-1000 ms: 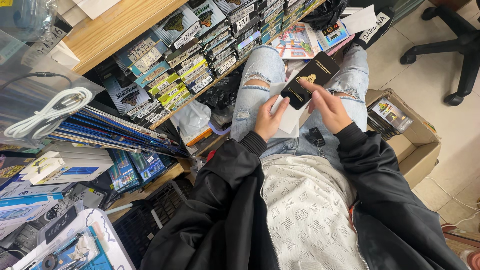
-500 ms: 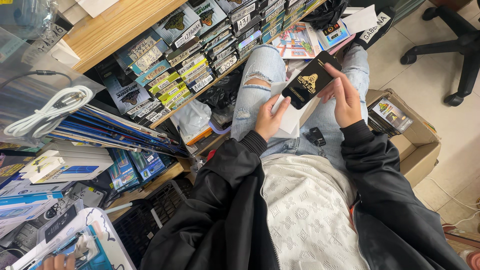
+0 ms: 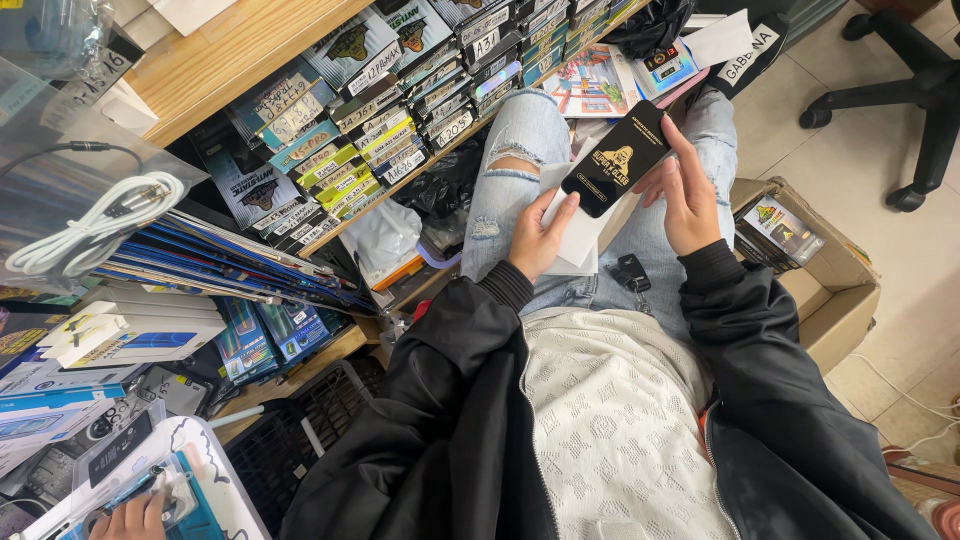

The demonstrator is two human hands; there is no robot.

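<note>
I sit with ripped light jeans and a black jacket. My right hand (image 3: 685,195) grips a flat black packet with a gold emblem (image 3: 613,160), raised over my lap. My left hand (image 3: 540,238) rests on a stack of white flat packets (image 3: 580,240) lying on my left thigh. A small black key fob (image 3: 630,272) lies on my lap just below the stack.
Wooden shelves (image 3: 230,60) on the left hold rows of boxed screen protectors (image 3: 370,140). A cardboard box (image 3: 830,290) with more black packets stands at my right. An office chair (image 3: 910,90) is at the upper right. Another person's hand (image 3: 125,518) shows at the bottom left.
My right hand has lifted the black packet up and away from the white stack. My left hand stayed on the stack. Another person's hand came into view at the bottom left.
</note>
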